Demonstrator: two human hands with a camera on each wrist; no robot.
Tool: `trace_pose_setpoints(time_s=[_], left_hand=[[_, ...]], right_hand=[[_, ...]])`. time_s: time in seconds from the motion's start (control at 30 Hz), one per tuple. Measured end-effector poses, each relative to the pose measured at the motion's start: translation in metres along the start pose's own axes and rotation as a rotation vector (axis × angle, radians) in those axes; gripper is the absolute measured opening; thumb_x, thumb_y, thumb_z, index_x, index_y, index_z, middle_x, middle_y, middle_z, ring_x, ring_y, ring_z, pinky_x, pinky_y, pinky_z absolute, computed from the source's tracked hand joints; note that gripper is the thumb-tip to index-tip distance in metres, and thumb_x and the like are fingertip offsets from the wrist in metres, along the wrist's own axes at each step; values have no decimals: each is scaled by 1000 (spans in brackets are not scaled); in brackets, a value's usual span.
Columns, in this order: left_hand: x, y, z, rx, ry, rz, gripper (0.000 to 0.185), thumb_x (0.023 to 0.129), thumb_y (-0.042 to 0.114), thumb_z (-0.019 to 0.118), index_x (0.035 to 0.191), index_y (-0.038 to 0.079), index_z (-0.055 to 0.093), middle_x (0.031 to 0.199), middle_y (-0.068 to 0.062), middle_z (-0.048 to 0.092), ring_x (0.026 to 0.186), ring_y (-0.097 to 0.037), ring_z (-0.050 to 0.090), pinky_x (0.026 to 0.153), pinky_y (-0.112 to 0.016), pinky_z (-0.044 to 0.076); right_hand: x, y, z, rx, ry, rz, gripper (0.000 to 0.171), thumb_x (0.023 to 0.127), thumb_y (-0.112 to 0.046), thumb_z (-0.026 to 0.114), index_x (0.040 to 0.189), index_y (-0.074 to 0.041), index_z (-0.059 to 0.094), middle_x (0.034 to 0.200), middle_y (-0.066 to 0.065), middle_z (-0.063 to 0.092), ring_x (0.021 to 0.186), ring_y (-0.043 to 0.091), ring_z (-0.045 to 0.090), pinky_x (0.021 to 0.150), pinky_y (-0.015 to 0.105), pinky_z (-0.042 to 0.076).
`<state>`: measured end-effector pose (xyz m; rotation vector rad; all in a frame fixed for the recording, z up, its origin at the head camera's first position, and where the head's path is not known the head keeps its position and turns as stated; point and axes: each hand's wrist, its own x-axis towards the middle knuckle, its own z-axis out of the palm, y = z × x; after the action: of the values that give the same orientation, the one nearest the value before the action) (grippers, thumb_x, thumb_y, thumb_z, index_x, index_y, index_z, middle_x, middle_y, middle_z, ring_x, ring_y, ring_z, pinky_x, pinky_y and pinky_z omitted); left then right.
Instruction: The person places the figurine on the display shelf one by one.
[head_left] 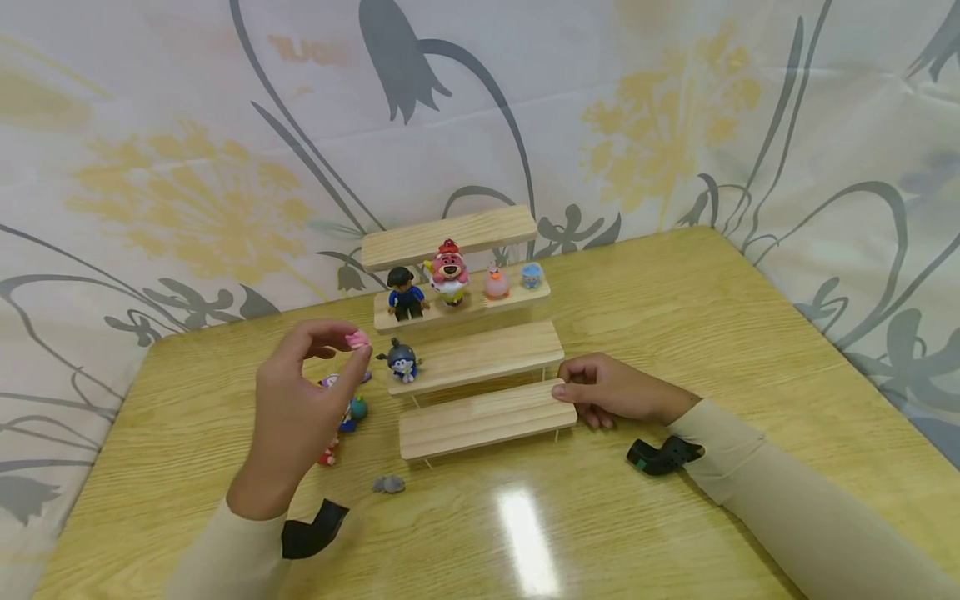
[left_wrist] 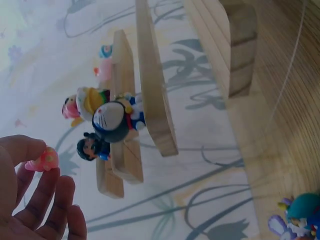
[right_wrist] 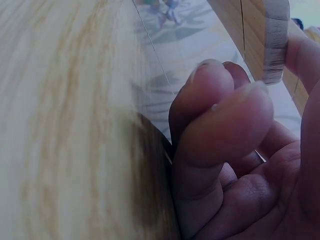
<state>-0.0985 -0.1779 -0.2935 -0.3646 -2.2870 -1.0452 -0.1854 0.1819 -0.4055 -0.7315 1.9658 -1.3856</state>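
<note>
My left hand (head_left: 303, 408) pinches a small pink figurine (head_left: 357, 339) between thumb and forefinger, raised left of the wooden tiered display shelf (head_left: 487, 419). The left wrist view shows light spots on the pink figurine (left_wrist: 49, 159). My right hand (head_left: 615, 388) grips the right end of the lowest tier, thumb on the board, other fingers curled low near the table. A dark-haired blue figurine (head_left: 402, 362) sits at the left end of the second tier. On the third tier stand a black-capped figure (head_left: 407, 293), a pink bear (head_left: 450, 271), a pink bird-like figure (head_left: 496, 283) and a small blue figure (head_left: 532, 276).
Several colourful figurines (head_left: 352, 412) lie on the table left of the shelf, partly behind my left hand. A small grey piece (head_left: 388, 484) lies in front of them. The wooden table (head_left: 660, 292) meets a flower-printed cloth (head_left: 562, 125) at the back.
</note>
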Motion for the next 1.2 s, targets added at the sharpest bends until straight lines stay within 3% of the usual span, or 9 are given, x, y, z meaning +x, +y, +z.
trace_pose_setpoints(time_s=[0.23, 0.43, 0.57, 0.8, 1.03, 1.2], left_hand=[[3, 6, 13, 30, -38, 54, 23, 86, 6, 78, 106, 4, 68, 100, -6, 71, 92, -15, 63, 86, -26, 46], [7, 8, 25, 35, -73, 131, 17, 86, 8, 78, 102, 7, 71, 99, -3, 71, 93, -16, 63, 85, -27, 46], [9, 9, 31, 52, -91, 159, 15, 87, 10, 78, 101, 7, 72, 95, -3, 71, 91, -17, 64, 88, -34, 47], [10, 11, 33, 113, -79, 160, 16, 87, 12, 79, 100, 7, 72, 94, -5, 72, 93, -23, 64, 96, -48, 41], [11, 10, 33, 131, -93, 162, 16, 88, 12, 77, 102, 7, 71, 97, -6, 72, 97, -23, 65, 98, -47, 43], [12, 9, 34, 124, -122, 220, 17, 88, 10, 77, 103, 6, 71, 96, -6, 73, 96, -23, 65, 97, -47, 44]], right_hand=[[0, 0, 0, -5, 2, 6, 31, 105, -29, 54, 91, -2, 57, 61, 5, 55, 45, 11, 49, 41, 29, 46], [0, -1, 0, 6, -2, -1, 31, 105, -29, 53, 90, -2, 55, 61, 5, 54, 45, 11, 49, 41, 28, 45], [0, -2, 0, 7, -4, -7, 31, 105, -28, 54, 90, -1, 56, 61, 5, 54, 45, 11, 49, 41, 28, 45], [0, -2, 1, 9, -4, -10, 31, 105, -28, 53, 90, -1, 55, 61, 5, 54, 44, 11, 49, 41, 28, 45], [1, 0, 0, 1, -4, -12, 31, 105, -28, 54, 90, -1, 56, 61, 5, 54, 45, 11, 50, 41, 28, 45], [1, 0, 0, 13, -7, -20, 30, 105, -27, 54, 90, -1, 55, 62, 5, 54, 46, 11, 51, 41, 27, 45]])
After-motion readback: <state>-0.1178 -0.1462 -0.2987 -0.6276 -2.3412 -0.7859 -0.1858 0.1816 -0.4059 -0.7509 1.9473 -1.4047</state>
